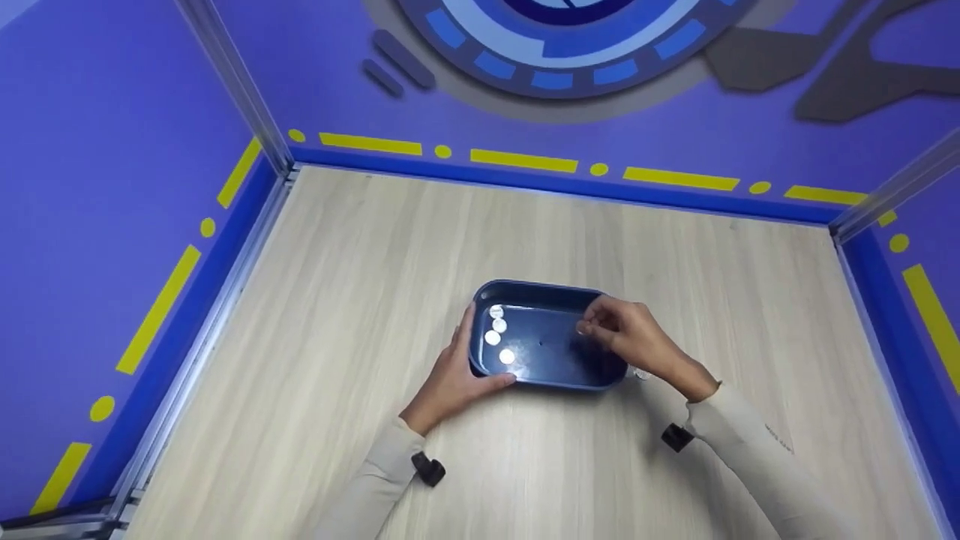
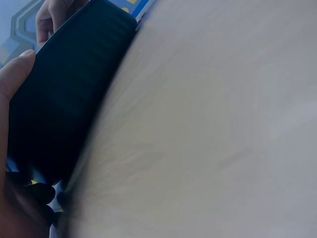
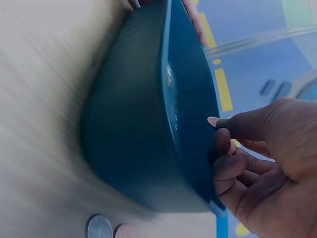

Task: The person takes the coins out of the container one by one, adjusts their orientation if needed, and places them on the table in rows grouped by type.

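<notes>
A dark blue rectangular tray [image 1: 551, 386] with rounded corners sits on the table. My left hand [image 1: 454, 375] grips its left end, thumb on the near rim and fingers along the left wall. Over the tray's right part, my right hand [image 1: 634, 334] pinches a coin [image 3: 213, 121] between thumb and fingertip; the other fingers are curled. Several silver coins [image 1: 499, 325] lie on the tray floor toward the left. Outside the tray's right end, partly covered by the right hand in the head view, a silver coin [image 3: 99, 228] and a copper-tinted coin [image 3: 124, 232] rest on the table.
The light wood-grain table [image 1: 360, 262] extends around the tray. Blue-purple panels [image 1: 330, 90] with yellow dashes rise at the back and both sides, joined by metal corner posts [image 1: 240, 82]. Black clips [image 1: 429, 469] are worn at the sleeves.
</notes>
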Demonstrator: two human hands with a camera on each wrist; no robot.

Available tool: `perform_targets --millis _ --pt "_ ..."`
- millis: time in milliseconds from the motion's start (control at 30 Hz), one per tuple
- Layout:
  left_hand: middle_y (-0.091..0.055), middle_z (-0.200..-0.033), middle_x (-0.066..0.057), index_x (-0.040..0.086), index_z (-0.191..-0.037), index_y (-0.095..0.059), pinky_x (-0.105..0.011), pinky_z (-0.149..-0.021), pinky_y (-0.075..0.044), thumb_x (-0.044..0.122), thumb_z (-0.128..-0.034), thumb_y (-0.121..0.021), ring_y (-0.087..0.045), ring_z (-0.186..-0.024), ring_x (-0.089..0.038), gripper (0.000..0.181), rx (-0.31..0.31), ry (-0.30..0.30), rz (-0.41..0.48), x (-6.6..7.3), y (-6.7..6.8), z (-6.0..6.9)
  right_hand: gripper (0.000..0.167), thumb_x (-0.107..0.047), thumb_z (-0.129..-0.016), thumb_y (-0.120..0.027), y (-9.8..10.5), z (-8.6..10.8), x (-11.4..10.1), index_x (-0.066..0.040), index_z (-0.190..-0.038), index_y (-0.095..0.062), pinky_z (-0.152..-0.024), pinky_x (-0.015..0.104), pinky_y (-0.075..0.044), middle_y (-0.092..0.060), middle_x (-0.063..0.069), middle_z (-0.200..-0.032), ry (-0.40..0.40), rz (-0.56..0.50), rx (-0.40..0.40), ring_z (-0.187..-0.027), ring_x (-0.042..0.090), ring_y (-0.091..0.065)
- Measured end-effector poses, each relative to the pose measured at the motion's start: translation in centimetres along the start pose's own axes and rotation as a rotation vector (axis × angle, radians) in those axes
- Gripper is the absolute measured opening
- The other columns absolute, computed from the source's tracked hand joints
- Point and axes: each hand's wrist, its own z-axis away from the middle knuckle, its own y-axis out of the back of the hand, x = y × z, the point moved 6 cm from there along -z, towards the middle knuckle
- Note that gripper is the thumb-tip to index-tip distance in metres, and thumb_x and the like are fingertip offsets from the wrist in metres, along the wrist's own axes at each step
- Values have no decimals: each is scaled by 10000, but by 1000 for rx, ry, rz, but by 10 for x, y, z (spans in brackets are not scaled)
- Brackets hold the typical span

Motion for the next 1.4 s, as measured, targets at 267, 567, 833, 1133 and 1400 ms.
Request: perform_targets --millis 267,567,833,1133,1400 --pt "-289 -1794 -154 262 -1795 -42 -614 -1234 -384 513 -790 -990 -463 -1522 -419 1404 26 4 14 -1 1 1 145 -164 -1034 -805 17 19 15 -37 -1030 -736 -517 258 -534 -733 158 -905 -84 -88 82 -632 234 -659" --pt "-264 -1803 -147 227 -1795 -35 -592 -1265 -347 562 -802 -968 -419 -1564 -383 1403 1 -8 8 0 -3 2 180 -167 -1006 -839 39 49 38 -18 -1029 -742 -523 211 -506 -739 217 -897 -165 -141 198 -643 246 -698" --pt "-282 -1794 -156 232 -1796 -46 -603 -1267 -338 527 -793 -984 -414 -1569 -385 1404 9 4 11 -1 0 4 161 -125 -1010 -826 51 69 54 7 -1054 -743 -538 197 -478 -737 156 -909 -182 -127 254 -646 121 -634" --pt "-300 -1785 -176 224 -1795 -47 -614 -1257 -352 455 -811 -992 -431 -1556 -393 1384 7 -2 18 -2 -2 5 161 -127 -1015 -821 65 96 78 6 -1062 -743 -553 196 -497 -734 155 -926 -207 -95 288 -661 146 -638" --pt "-307 -1778 -198 206 -1794 -47 -617 -1257 -350 447 -814 -993 -433 -1550 -412 1383 10 -8 3 -2 -2 4 184 -135 -1018 -818 66 117 106 21 -1070 -736 -558 211 -525 -724 190 -920 -276 -94 292 -684 189 -669"
